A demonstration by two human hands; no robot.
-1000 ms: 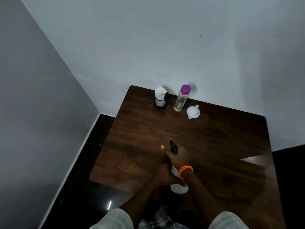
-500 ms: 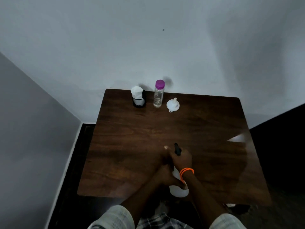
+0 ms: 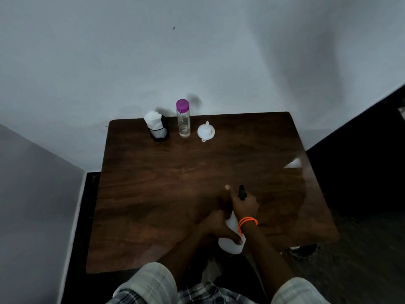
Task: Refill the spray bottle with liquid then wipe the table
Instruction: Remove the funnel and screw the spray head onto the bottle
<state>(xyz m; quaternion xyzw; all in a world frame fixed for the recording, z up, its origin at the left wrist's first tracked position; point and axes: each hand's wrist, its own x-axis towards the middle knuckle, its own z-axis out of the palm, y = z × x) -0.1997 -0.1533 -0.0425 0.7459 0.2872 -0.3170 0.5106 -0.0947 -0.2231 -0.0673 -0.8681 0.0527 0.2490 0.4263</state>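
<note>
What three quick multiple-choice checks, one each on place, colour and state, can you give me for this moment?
1. Where does the funnel stand?
A. right of the clear bottle
B. on the floor
C. in the left hand

2. What colour is the clear bottle's cap?
A. green
B. purple
C. white

3. What state is the spray bottle in?
A. lying untouched
B. gripped by both hands
C. standing at the far edge

Key: 1 A, it sits beside the clear bottle at the far edge of the table; 2 B, plainly purple; 3 B, left hand holds its body, right hand its head.

Spray bottle [image 3: 230, 243]: mid-body hidden behind both hands. Right hand [image 3: 245, 205] covers its black head. Liquid level in purple-capped bottle [image 3: 183, 121] indistinct; forearms cut by bottom edge.
</note>
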